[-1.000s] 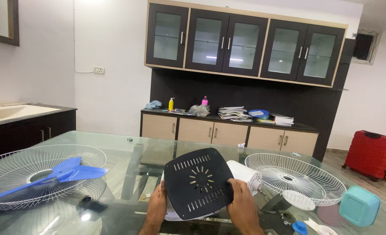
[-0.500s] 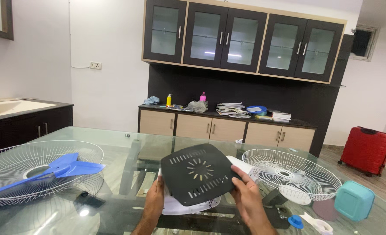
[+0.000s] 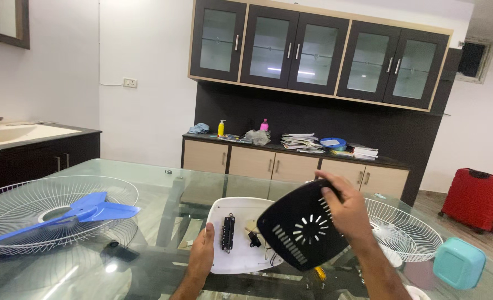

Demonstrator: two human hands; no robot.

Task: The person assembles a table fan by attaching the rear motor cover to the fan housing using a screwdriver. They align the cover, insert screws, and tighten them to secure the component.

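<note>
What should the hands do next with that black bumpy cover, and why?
Probably set the black vented plastic cover down on a bare part of the glass table. The right hand holds it tilted, lifted off the white plastic base, whose small black parts are now uncovered. The left hand only steadies that base, so putting the cover aside would likely free the right hand.

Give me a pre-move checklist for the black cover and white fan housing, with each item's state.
1. Right hand grips black vented cover: ok.
2. Cover lifted clear of white housing: ok.
3. Left hand steadies the housing edge: ok.
4. Housing rests on glass table: ok.
5. Wiring inside housing undamaged: cannot tell.
6. Wire guard right of the housing, apart from the cover: cannot tell.
</note>
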